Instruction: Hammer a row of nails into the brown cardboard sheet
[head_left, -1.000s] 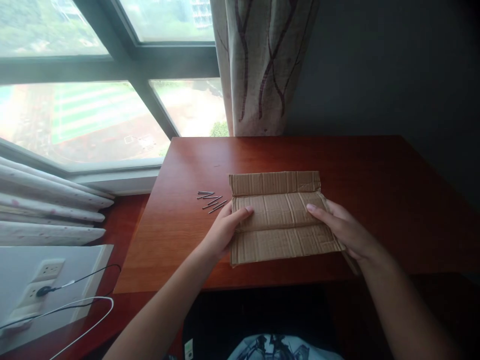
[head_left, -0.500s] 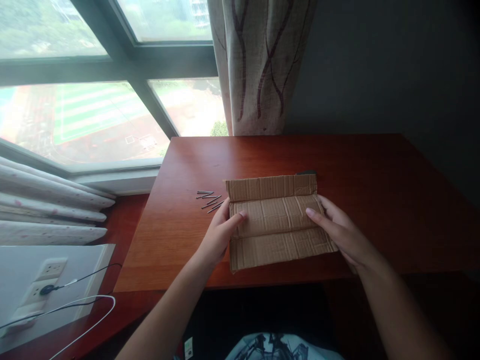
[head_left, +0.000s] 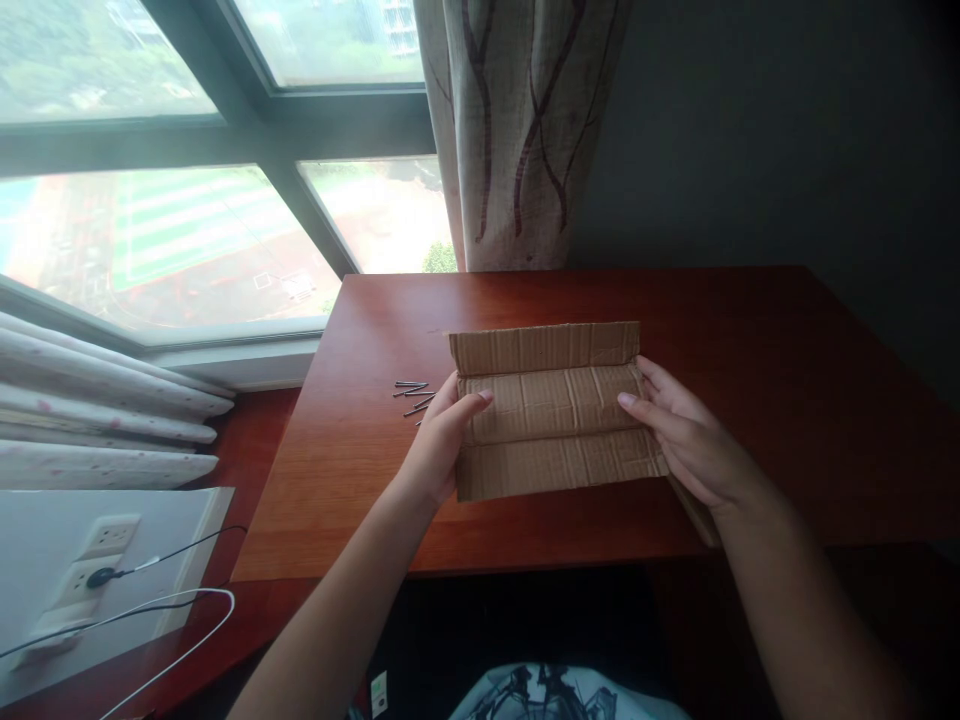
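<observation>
A creased piece of corrugated cardboard (head_left: 551, 408) is held up over the table between both hands, its top and bottom strips bent along fold lines. My left hand (head_left: 444, 430) grips its left edge, thumb on the front and fingers behind. At the right edge, my right hand (head_left: 679, 430) pinches it the same way, with the fingertips partly hidden. Several dark metal nails (head_left: 412, 390) lie on the table just left of my left hand, some covered by that hand. Under my right wrist, a long narrow wooden-looking piece (head_left: 694, 512) shows in part.
The reddish-brown wooden table (head_left: 337, 500) has its front edge close to my body. Behind it hang a patterned curtain (head_left: 525, 150) and a window (head_left: 225, 230). At the lower left are a wall socket (head_left: 94, 575) with a plug and loose cables (head_left: 225, 610).
Both hands have raised the cardboard a little, away from my body. It now covers the dark thing behind its top right corner, and more of the narrow piece under my right wrist shows.
</observation>
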